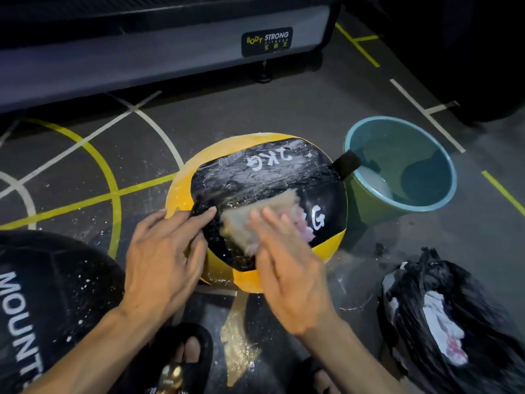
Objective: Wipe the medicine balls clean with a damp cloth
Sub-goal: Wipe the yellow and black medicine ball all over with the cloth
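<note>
A yellow and black medicine ball [264,177] marked "2KG" lies on the gym floor in front of me, its black panel streaked with white smears. My right hand [287,265] presses a pale damp cloth [255,220] flat against the ball's near side; the hand and cloth are motion-blurred. My left hand [167,251] rests on the ball's left edge with straight fingers, steadying it. A second black medicine ball [48,297] with white lettering sits at the lower left, speckled with white spots.
A teal bucket [369,206] holding water stands right of the ball, touching its black handle [346,163]. A black plastic bag [454,314] with white rags lies at lower right. A gym machine base [159,44] runs along the back. My sandalled feet [187,354] are below.
</note>
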A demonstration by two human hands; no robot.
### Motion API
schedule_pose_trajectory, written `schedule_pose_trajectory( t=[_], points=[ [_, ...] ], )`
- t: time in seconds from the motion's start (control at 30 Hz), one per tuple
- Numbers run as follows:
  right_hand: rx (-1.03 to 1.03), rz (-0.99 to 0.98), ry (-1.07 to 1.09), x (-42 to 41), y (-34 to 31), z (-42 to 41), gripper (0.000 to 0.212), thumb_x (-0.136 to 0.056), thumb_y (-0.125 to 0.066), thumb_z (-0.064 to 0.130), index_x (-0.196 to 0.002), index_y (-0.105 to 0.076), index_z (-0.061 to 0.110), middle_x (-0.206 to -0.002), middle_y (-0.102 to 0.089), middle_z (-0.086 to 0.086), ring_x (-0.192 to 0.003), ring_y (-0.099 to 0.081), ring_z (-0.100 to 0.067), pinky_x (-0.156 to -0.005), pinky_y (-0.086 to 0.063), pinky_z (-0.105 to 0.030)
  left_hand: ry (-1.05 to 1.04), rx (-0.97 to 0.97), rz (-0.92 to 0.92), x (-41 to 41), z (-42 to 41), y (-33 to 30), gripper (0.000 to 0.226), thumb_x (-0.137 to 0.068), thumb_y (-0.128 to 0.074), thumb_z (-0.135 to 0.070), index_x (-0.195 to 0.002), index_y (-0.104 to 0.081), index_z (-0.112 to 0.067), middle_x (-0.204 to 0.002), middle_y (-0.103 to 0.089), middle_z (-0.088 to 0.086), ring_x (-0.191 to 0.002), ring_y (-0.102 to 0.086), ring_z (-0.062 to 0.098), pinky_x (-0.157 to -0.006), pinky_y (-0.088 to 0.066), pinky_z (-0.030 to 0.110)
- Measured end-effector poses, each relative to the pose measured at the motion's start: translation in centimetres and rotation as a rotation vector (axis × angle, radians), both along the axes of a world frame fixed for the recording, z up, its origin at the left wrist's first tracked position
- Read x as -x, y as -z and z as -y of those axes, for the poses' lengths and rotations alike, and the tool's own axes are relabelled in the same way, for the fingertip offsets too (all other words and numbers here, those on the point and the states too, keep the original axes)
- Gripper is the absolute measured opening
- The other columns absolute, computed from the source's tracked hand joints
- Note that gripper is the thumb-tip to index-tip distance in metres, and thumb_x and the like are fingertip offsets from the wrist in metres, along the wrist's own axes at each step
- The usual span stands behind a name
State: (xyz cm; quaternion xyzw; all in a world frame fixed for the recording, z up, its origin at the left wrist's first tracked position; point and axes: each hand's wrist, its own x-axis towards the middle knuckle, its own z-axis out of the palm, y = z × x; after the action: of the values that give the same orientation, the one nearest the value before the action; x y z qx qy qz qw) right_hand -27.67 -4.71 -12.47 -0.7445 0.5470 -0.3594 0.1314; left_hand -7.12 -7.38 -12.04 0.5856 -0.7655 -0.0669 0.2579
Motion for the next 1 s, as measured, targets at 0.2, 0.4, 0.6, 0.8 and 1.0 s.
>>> schedule_pose_trajectory(
  t=[0.2,0.4,0.6,0.8,1.0],
  points=[
    [-0.062,0.165,0.485,4.9,-0.7,2.7,0.019,-0.104,-0.052,0.013,-0.107,-0.068,0.005,-0.067,-0.054,0.009,-0.060,-0.052,0.006,-0.060,-0.037,-0.013,0.061,0.013,0.009,-0.2,0.2,0.7,0.047,-0.098,-0.042,-0.018,-0.141,-0.063,-0.022,-0.083,-0.042,-0.015,-0.083,-0.051,0.015,-0.096,-0.044,0.040],
    [0.030,0.040,0.052,-0.7,1.9,-1.7,0.041,-0.104,-0.043,0.018,-0.137,-0.061,0.003,-0.140,-0.062,-0.013,-0.130,-0.060,-0.027,-0.101,-0.054,-0.044,0.092,0.041,0.010,0.2,1.5,0.7,0.042,-0.097,-0.053,-0.020,-0.137,-0.066,-0.023,-0.081,-0.050,-0.011,-0.081,-0.058,0.023,-0.084,-0.041,0.033],
    [-0.028,0.182,0.446,3.3,0.4,1.7,0.037,-0.100,-0.041,0.028,-0.114,-0.068,0.006,-0.085,-0.071,-0.012,-0.071,-0.057,-0.011,-0.064,-0.045,-0.035,0.091,0.018,-0.013,-0.4,1.9,0.9,0.040,-0.100,-0.055,-0.025,-0.138,-0.065,-0.030,-0.081,-0.057,-0.014,-0.083,-0.056,0.015,-0.085,-0.034,0.028],
    [0.009,0.014,0.038,-1.4,1.7,-0.3,0.040,-0.106,-0.044,0.017,-0.141,-0.057,0.005,-0.139,-0.062,-0.016,-0.127,-0.062,-0.031,-0.107,-0.047,-0.022,0.084,0.014,-0.058,0.0,2.8,0.4,0.035,-0.098,-0.057,-0.024,-0.128,-0.072,-0.030,-0.083,-0.058,-0.016,-0.080,-0.055,0.013,-0.082,-0.029,0.025],
    [0.005,0.044,0.160,3.2,0.6,1.6,0.041,-0.102,-0.044,0.021,-0.138,-0.062,0.016,-0.143,-0.059,-0.002,-0.131,-0.057,-0.019,-0.114,-0.044,-0.040,0.082,0.005,-0.137,-0.1,3.0,0.3,0.030,-0.101,-0.055,-0.032,-0.125,-0.073,-0.036,-0.094,-0.071,-0.017,-0.087,-0.060,0.006,-0.084,-0.030,0.025]
  ],
)
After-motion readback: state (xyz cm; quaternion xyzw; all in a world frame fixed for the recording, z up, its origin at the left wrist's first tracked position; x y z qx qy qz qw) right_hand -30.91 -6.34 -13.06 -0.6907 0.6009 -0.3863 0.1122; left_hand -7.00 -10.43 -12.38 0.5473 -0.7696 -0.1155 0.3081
